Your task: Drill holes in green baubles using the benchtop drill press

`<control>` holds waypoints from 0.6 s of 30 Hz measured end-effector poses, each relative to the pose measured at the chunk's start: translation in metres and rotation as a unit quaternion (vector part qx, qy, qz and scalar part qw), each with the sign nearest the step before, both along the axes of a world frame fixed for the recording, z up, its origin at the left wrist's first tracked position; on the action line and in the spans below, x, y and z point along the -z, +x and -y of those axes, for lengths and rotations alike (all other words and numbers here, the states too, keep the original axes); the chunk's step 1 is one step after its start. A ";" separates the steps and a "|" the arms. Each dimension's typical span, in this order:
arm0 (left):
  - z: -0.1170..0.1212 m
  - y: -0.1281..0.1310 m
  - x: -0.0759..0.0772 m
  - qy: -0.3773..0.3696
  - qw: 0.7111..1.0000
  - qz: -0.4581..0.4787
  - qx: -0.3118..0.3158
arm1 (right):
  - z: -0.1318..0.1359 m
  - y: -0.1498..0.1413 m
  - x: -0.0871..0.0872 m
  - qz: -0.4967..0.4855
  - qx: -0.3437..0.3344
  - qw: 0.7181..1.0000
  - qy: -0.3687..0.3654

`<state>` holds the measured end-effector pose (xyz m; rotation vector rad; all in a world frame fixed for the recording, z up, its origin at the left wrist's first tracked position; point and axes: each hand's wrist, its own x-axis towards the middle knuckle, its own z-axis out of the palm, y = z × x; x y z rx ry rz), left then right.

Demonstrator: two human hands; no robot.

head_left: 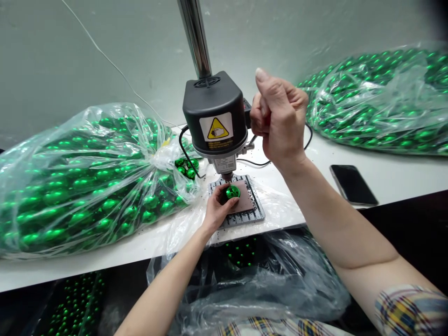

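Nearest, a plastic bag (280, 289) sags below the edge of the counter (402, 175). The left hand (217, 209) pinches a green ball (233, 192) over the pad (247, 199), beneath the drill (214, 112). Beside the drill, the right hand (280, 116) is clenched; whether around anything is hidden. A phone (354, 184) lies rightward; a ball-filled sack (381, 105) lies behind.

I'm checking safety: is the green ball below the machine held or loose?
Held: the left hand pinches the green ball between thumb and fingers.
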<state>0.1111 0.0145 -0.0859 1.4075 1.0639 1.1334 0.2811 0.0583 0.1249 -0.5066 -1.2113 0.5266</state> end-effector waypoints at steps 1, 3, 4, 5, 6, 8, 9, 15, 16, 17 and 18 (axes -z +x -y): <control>0.000 0.001 0.001 0.002 1.000 0.003 -0.007 | 0.000 0.001 0.000 0.001 -0.001 1.000 0.000; 0.001 0.003 0.003 0.013 1.000 0.003 -0.024 | 0.000 0.002 0.000 0.006 -0.001 1.000 -0.002; 0.002 0.004 0.003 0.018 0.999 0.001 -0.031 | 0.001 0.002 -0.001 0.008 0.001 1.000 -0.004; 0.003 0.005 0.003 0.024 0.999 -0.002 -0.037 | 0.002 0.001 -0.001 0.007 0.004 1.000 -0.002; 0.004 0.006 0.003 0.028 0.999 -0.006 -0.043 | 0.003 0.001 0.000 0.004 0.007 1.000 0.004; 0.005 0.007 0.002 0.034 0.998 -0.015 -0.054 | 0.008 -0.001 0.002 -0.005 0.015 1.000 0.023; 0.006 0.007 0.002 0.035 0.998 -0.018 -0.058 | 0.011 -0.003 0.004 -0.011 0.017 0.999 0.034; 0.005 0.007 0.003 0.031 0.998 -0.011 -0.057 | 0.044 -0.006 0.023 -0.057 0.009 0.997 0.060; 0.005 0.006 0.004 0.032 0.998 -0.011 -0.056 | 0.049 -0.006 0.026 -0.053 0.007 0.997 0.054; 0.004 0.006 0.005 0.033 0.998 -0.013 -0.054 | 0.053 -0.006 0.029 -0.046 0.004 0.998 0.050; 0.004 0.006 0.006 0.033 0.998 -0.015 -0.051 | 0.056 -0.005 0.032 -0.041 -0.001 0.998 0.054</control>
